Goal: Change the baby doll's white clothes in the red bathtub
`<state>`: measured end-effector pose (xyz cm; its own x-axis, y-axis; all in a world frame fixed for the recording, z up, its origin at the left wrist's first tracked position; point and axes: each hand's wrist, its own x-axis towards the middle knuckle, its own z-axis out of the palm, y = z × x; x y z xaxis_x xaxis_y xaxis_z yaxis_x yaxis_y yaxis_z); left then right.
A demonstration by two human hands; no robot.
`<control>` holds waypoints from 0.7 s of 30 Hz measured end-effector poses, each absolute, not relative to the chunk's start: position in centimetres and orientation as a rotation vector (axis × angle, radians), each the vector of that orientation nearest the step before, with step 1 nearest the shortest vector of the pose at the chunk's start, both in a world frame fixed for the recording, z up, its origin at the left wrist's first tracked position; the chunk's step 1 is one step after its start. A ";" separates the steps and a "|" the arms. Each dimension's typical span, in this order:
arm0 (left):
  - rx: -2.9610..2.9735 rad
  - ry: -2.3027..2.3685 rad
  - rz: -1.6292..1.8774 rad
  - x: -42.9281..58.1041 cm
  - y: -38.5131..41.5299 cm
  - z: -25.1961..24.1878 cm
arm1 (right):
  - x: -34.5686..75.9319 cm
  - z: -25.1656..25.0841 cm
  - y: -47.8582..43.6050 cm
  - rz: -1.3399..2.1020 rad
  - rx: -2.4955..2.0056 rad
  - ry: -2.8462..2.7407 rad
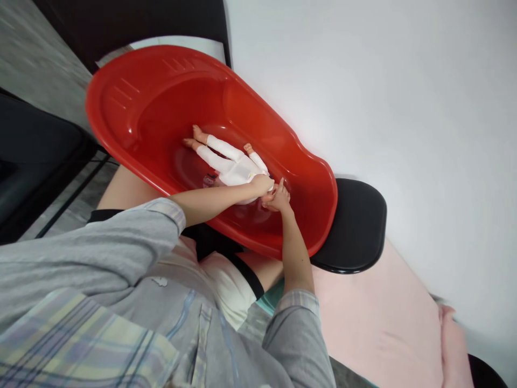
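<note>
Inside a red plastic tub (133, 108) resting on a black stool (355, 231), a doll in white clothes (230, 161) lies on its back. The left hand (262, 184) and right hand (278, 199) meet at its head end, fingers closed around it.

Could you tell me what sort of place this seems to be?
Probably a room in a home, perhaps a bedroom. A red baby tub rests on a black stool, a doll lies in it under both hands, and pink bedding lies beside a plain white wall.
</note>
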<state>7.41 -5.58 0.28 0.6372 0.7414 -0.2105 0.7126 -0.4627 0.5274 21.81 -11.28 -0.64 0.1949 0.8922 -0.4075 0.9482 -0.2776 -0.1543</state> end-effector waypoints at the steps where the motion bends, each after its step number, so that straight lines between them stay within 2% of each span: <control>1: 2.297 1.133 0.021 7.3 -5.8 0.6 | 21.9 -0.7 -11.3 -0.645 2.327 1.805; 11: 2.349 1.041 -0.193 6.9 -7.3 2.3 | 22.1 -0.9 -11.4 -0.642 2.312 1.827; 21: 2.249 0.928 -0.223 6.9 -6.2 0.2 | 21.8 -0.8 -11.3 -0.623 2.330 1.799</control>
